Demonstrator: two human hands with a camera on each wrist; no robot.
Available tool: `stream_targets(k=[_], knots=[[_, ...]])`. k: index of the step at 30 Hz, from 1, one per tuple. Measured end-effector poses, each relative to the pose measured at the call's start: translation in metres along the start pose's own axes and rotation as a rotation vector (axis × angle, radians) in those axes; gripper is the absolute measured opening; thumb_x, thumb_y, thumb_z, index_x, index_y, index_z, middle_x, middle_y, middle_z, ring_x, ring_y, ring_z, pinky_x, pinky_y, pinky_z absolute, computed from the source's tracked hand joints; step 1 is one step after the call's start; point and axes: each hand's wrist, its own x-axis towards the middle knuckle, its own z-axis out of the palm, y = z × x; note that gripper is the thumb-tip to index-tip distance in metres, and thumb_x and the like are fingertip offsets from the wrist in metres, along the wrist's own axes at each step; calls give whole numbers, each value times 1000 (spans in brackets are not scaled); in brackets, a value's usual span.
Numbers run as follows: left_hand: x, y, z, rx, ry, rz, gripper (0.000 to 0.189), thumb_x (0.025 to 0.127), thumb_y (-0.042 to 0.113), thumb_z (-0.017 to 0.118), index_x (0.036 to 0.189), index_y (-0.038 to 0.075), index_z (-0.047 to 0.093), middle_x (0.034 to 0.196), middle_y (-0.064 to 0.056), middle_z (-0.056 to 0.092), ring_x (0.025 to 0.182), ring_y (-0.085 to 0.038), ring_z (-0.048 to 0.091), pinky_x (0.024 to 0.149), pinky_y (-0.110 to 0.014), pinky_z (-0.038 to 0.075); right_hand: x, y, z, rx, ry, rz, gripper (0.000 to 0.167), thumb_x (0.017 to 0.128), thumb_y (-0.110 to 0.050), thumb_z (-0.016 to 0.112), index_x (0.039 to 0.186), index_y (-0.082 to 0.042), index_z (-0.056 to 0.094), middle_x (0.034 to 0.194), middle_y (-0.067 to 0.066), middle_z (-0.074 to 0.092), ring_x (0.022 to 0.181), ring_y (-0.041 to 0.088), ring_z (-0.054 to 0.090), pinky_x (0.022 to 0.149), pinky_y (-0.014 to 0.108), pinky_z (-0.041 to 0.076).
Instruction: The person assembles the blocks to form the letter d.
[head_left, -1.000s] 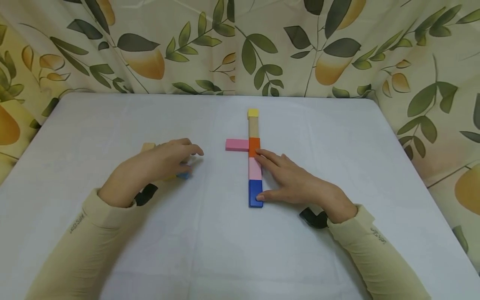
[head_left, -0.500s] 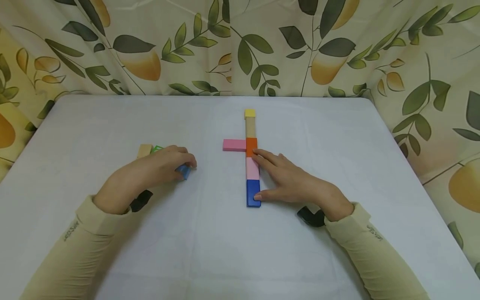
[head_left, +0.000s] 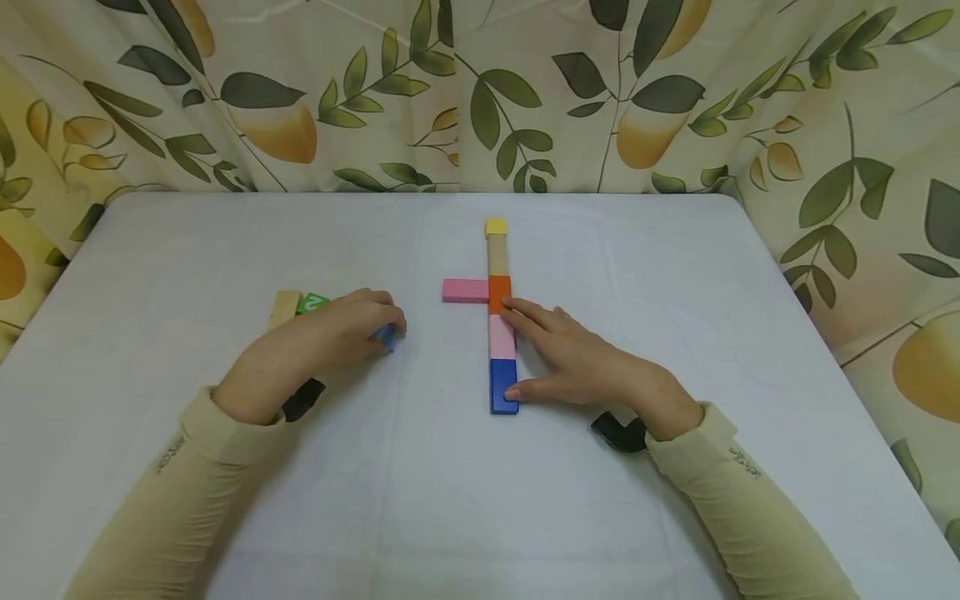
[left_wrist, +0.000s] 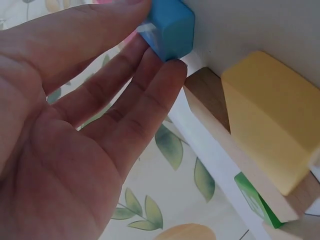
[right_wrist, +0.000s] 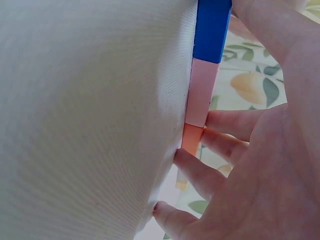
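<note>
My left hand [head_left: 322, 337] pinches a light blue block [left_wrist: 176, 31] between thumb and fingers, left of the row of blocks. Only a small part of that block shows in the head view. My right hand [head_left: 585, 362] lies along the row's right side with relaxed fingers: thumb on the dark blue block [head_left: 502, 375], a fingertip on the orange block [head_left: 498, 293]. Between these two sits a light pink block [head_left: 501, 337]. Beyond the orange come a plain wooden block [head_left: 498, 255] and a yellow block [head_left: 496, 227] at the far end. A pink block [head_left: 465, 291] juts left from the orange one.
Behind my left hand lie a wooden block [head_left: 286, 306] and a green block [head_left: 312, 302] marked with a figure. The left wrist view also shows a larger yellow block [left_wrist: 275, 120]. A white cloth covers the table [head_left: 442, 492]; a patterned curtain [head_left: 420, 75] hangs beyond its far edge.
My left hand has closed its fingers on the light blue block and shifted slightly right with it. The green block has come into sight. My right hand keeps its place on the row.
</note>
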Motion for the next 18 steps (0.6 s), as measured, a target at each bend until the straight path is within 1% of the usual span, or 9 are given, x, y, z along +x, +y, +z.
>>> stream_targets(k=[3,11,18], knots=[[3,0,0,6,2,5,21,86,0,73,107,3,70,108,-13,63,102,-28,59,90,-39,53,0,0,0,-2,-1,-1,101,84,-55,72,160,-19,17,168,1,8,153,30,18,124,56,7],[12,3,-3,21,-4,8,20,87,2,74,107,2,70,104,-11,64,99,-25,60,90,-37,54,0,0,0,-9,-5,3,101,84,-55,72,160,-19,17,168,2,8,153,31,18,124,56,7],[23,6,-6,29,-25,-54,19,87,1,72,106,1,70,106,-14,65,99,-26,60,89,-37,54,1,-1,1,-15,-5,6,101,83,-56,73,160,-19,18,168,2,8,152,32,19,124,57,8]])
